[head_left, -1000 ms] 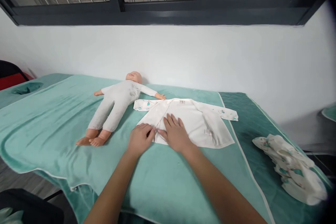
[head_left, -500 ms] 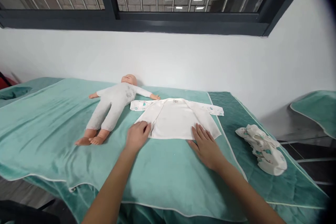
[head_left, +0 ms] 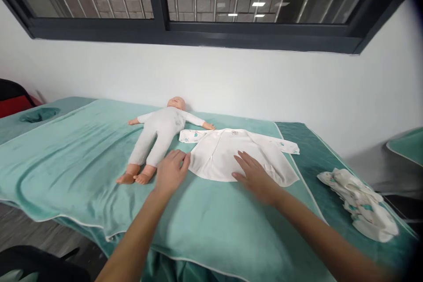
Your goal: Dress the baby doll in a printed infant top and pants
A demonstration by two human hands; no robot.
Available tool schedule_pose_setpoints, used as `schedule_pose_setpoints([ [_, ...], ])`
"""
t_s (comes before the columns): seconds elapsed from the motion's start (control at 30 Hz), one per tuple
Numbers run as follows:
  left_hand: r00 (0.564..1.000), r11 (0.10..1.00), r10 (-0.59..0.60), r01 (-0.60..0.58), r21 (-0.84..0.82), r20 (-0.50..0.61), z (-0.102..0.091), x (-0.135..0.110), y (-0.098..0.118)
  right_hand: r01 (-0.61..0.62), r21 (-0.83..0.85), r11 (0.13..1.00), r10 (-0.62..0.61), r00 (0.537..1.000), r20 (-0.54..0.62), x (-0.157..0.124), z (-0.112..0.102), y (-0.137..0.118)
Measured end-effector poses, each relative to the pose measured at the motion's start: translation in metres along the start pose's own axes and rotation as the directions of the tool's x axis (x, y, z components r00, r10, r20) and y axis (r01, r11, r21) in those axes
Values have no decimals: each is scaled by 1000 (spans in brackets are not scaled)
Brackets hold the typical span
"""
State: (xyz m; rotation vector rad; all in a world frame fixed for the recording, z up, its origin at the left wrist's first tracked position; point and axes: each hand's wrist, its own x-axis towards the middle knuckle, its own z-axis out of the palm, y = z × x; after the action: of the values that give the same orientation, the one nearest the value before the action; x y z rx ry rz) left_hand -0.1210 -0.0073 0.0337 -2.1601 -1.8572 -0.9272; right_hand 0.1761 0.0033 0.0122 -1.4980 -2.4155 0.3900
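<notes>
A small white baby shirt (head_left: 228, 154) lies spread open on a teal towel (head_left: 82, 163). My left hand (head_left: 171, 171) rests flat beside the shirt's lower left corner, fingers stretched out, and close to the doll's feet. My right hand (head_left: 256, 175) lies open on the shirt's lower edge, palm down, fingers pointing toward the wall. A baby doll (head_left: 157, 134) in a pale grey suit lies on its back to the left of the shirt, its arm touching the shirt's sleeve.
A crumpled white patterned cloth (head_left: 360, 205) sits at the right on the darker teal cover (head_left: 317, 158). A white wall and a dark-framed window are behind. Another teal-covered surface (head_left: 408, 145) shows at far right, a red and black seat (head_left: 13, 99) at far left.
My right hand slid from the shirt's middle to its lower right and now lies a little further in on the hem. The left hand stayed at the left corner. The view shifted.
</notes>
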Motion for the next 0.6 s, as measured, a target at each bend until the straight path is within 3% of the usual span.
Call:
schedule_pose_setpoints([
  [0.13,972,981,-193,193,-11,-131,-40,22,-59,72,330,941,-77,997,2,81,-1,-40],
  [0.23,927,933,-359,361,4,-109,-54,35,-110,114,452,884,-78,992,-98,159,3,-65],
  [0.37,773,746,-609,634,-202,176,-54,42,-159,-51,536,842,158,975,-156,265,14,-80],
  [0.47,711,567,-577,703,-429,401,-48,48,-177,-108,525,844,213,966,-144,326,23,-80],
  [0.6,636,192,-441,756,-626,633,-31,63,-186,-129,493,860,193,978,-80,380,33,-84],
])
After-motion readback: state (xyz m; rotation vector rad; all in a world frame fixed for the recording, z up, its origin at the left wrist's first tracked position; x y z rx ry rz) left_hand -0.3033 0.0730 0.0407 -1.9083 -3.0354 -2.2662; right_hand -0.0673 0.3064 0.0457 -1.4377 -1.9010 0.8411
